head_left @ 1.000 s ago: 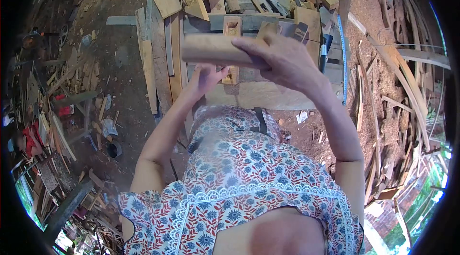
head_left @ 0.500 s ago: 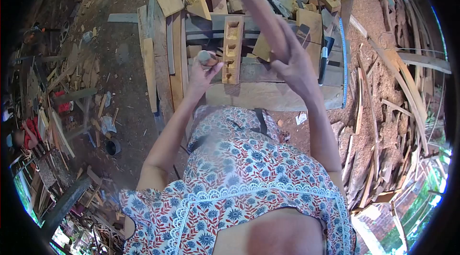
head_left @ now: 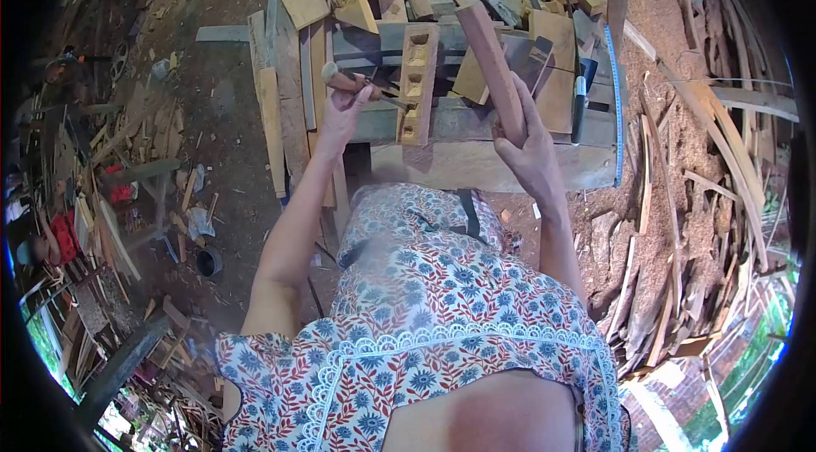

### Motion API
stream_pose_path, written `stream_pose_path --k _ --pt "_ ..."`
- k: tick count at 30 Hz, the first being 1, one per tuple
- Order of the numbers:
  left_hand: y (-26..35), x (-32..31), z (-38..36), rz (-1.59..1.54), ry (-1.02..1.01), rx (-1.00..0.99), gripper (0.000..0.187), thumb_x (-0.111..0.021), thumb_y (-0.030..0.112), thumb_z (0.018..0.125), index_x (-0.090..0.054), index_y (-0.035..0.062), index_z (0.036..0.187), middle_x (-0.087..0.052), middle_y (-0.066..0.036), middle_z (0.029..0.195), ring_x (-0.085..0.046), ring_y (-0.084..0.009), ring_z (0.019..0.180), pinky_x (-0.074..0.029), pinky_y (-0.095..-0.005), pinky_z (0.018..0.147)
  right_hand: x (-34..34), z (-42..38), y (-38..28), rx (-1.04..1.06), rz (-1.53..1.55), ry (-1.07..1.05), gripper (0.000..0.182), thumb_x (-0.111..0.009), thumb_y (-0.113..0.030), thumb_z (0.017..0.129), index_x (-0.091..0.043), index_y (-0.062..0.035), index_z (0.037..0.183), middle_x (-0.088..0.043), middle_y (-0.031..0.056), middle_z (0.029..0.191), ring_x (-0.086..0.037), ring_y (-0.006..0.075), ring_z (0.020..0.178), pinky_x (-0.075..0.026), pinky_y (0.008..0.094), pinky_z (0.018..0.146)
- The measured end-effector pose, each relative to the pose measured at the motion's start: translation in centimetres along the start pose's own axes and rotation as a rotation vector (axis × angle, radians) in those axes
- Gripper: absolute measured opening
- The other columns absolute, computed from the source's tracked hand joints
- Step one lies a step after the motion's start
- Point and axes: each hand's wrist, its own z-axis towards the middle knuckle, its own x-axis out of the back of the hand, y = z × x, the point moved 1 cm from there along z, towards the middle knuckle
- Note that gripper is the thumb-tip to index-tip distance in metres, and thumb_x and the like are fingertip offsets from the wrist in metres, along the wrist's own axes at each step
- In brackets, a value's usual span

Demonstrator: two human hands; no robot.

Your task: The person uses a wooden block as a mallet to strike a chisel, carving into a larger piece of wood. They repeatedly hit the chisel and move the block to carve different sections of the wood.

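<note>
My left hand (head_left: 342, 116) is closed around the wooden handle of a chisel (head_left: 347, 81), which lies tilted with its blade pointing right. The blade reaches to the left side of a narrow wooden block (head_left: 422, 59). Several square recesses run along that block's top face, with wood chips in some of them. In my right hand (head_left: 534, 155) I grip the lower end of a long, thick wooden bar (head_left: 490, 61). It slants up and to the left, raised to the right of the block.
A workbench (head_left: 476, 165) carries the block, with wood pieces piled at its far side. A dark-handled tool (head_left: 580, 108) lies at the right, beside a blue measuring strip (head_left: 618, 112). Wood shavings (head_left: 680, 112) cover the ground there. At far left sits a person in red (head_left: 64, 235).
My left hand has tipped the chisel over and drawn it left, from near upright to slanting. The wooden bar has come to a steeper, steadier pose, shifted slightly right.
</note>
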Motion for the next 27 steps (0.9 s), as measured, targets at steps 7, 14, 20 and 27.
stream_pose_path --k 7,14,20,27 --pt "0.0 -5.2 -3.6 0.533 -0.199 -0.36 0.033 -0.067 0.001 0.085 -0.056 0.0054 0.115 -0.059 -0.006 0.112 -0.06 -0.0142 0.097 -0.049 -0.0283 0.085 -0.2 -0.8 0.0 0.072 -0.096 -0.007 0.083 -0.06 -0.007 0.069 -0.033 -0.017 0.147 -0.053 0.0217 0.128 -0.054 0.0342 0.117 -0.042 0.0397 0.099" --pt "-0.2 -4.6 -2.3 0.444 -0.249 -0.291 0.035 -0.065 0.001 0.085 -0.052 0.0045 0.117 -0.06 -0.011 0.113 -0.058 -0.0269 0.107 -0.046 -0.0358 0.094 1.4 -2.5 1.0 0.004 -0.052 0.09 0.081 -0.06 -0.006 0.071 -0.033 -0.0173 0.146 -0.054 0.0204 0.128 -0.056 0.0309 0.115 -0.044 0.0387 0.097" --pt "3.1 -4.3 0.1 0.162 -0.176 -0.177 0.031 -0.059 0.006 0.092 -0.047 -0.0005 0.12 -0.057 -0.008 0.114 -0.057 -0.0153 0.108 -0.047 -0.0318 0.097 2.1 -3.0 1.6 -0.002 -0.036 0.164 0.079 -0.06 -0.006 0.074 -0.033 -0.0188 0.147 -0.057 0.0188 0.125 -0.058 0.0268 0.111 -0.045 0.0362 0.094" --pt "2.7 -4.9 -0.1 0.294 -0.212 -0.257 0.031 -0.06 0.005 0.091 -0.049 0.0005 0.12 -0.061 -0.009 0.109 -0.06 -0.0154 0.104 -0.049 -0.0317 0.092 2.3 -3.0 1.7 0.04 -0.076 0.194 0.079 -0.061 -0.007 0.075 -0.032 -0.0205 0.147 -0.058 0.0188 0.124 -0.059 0.0272 0.109 -0.046 0.0374 0.093"
